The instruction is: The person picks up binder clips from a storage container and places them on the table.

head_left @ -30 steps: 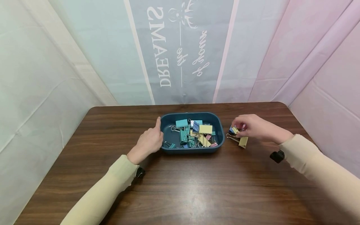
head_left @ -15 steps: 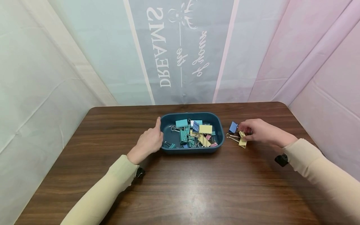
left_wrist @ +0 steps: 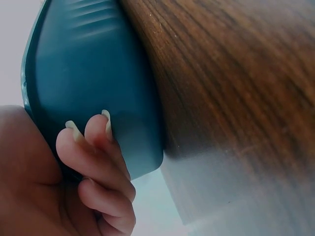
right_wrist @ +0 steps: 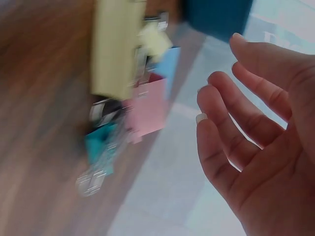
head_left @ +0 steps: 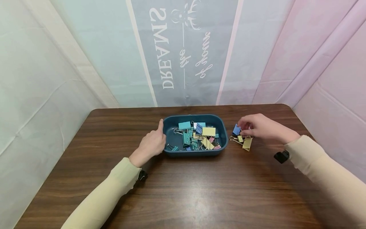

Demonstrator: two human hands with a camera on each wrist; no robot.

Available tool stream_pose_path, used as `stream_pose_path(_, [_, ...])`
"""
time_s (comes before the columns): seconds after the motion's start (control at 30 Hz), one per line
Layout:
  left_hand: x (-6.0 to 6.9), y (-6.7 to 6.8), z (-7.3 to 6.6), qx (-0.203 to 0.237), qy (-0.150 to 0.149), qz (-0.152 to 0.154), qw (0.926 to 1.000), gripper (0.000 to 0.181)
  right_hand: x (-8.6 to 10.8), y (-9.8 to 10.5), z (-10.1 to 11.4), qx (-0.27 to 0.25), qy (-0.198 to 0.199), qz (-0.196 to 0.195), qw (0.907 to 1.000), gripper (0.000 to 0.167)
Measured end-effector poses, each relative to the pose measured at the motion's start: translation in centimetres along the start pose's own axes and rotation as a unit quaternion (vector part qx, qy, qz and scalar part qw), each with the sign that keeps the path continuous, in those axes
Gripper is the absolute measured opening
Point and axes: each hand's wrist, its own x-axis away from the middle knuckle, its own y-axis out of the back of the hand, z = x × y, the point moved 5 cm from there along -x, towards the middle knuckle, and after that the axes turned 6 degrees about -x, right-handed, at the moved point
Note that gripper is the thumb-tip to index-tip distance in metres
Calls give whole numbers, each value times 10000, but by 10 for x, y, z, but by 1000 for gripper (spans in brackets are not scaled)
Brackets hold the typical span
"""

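Note:
In the head view, my left hand (head_left: pixel 151 141) holds the left end of a dark blue plastic bin (head_left: pixel 197 153). Its curled fingers lie against the outer wall (left_wrist: pixel 93 64) in the left wrist view. Binder clips in teal, blue, yellow and pink fill much of the bin, among them a yellow binder clip (head_left: pixel 209 131). Right of the bin my right hand (head_left: pixel 258 127) hovers over a small group of clips, fingers loosely bent and nothing between them. A blue clip (head_left: pixel 236 129), a large yellow clip (right_wrist: pixel 113 54), a pink clip (right_wrist: pixel 147 108) and a teal clip (right_wrist: pixel 98 142) lie there, blurred.
The brown wooden table (head_left: pixel 188 190) extends in front of the bin and to both sides. Behind its far edge hangs a printed cloth (head_left: pixel 186 63), with pale cloth walls on the left and right.
My right hand has shifted right over the clips, then back left and up. A small yellow clip has moved left beside the blue one. The left hand and bin stay still.

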Motion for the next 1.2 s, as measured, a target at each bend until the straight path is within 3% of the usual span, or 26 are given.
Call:
stream_pose_path(0.2, [0,0,1,-34,34,5,10000,67,-28,3,29,-161,285,119,9994,19])
stream_pose_path(0.37, [0,1,1,-37,68,23,10000,67,-60,-1,59,-106,850,73,9963,20])
stream_pose_path(0.63, [0,-1,2,26,148,84,9999,67,-115,-13,103,27,1467,234,9889,17])
stream_pose_path(0.83, [0,0,2,55,190,118,9997,67,-147,-32,127,-241,1716,348,9843,17])
stream_pose_path(1.0, [0,0,3,131,231,176,9995,67,-165,-58,139,-219,1829,780,9798,21])
stream_pose_path(1.2, [-1,0,1,115,175,174,9996,67,-172,-89,150,64,1974,1538,9682,21])
